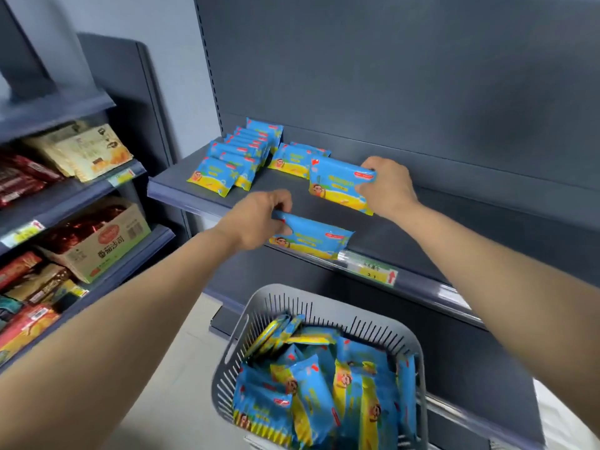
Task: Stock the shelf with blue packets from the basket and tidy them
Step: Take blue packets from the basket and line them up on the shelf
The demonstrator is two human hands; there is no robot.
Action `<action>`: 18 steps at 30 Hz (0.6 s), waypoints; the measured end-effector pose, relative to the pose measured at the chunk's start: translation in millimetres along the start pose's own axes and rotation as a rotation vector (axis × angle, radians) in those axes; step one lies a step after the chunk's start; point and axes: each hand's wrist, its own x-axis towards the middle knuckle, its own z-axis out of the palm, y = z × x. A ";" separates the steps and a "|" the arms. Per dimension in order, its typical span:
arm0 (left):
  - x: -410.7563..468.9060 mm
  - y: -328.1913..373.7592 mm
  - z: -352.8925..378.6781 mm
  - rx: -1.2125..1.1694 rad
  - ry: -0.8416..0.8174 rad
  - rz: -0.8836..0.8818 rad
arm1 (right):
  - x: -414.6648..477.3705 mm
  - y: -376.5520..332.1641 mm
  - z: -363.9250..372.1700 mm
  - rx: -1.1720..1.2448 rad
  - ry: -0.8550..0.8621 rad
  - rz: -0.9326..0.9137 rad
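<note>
A blue-and-yellow plastic packet is gripped by the right hand above the dark grey metal shelf. Another such packet, at seven o'clock from it, is pinched by the left hand. The grey slatted plastic basket is seen at six o'clock.

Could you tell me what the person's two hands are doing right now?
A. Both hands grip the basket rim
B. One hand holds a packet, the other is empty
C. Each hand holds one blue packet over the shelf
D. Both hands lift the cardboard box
C: the left hand grips one blue packet at the shelf front, and the right hand grips another packet further back.
</note>
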 end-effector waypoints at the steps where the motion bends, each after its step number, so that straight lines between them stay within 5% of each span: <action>1: 8.7 -6.3 -4.9 0.013 0.006 0.003 | 10.4 -1.9 5.6 -0.007 -0.007 0.004; 18: 143.2 -128.7 -41.9 -0.086 -0.052 0.024 | 161.4 -26.4 133.4 0.056 -0.175 0.182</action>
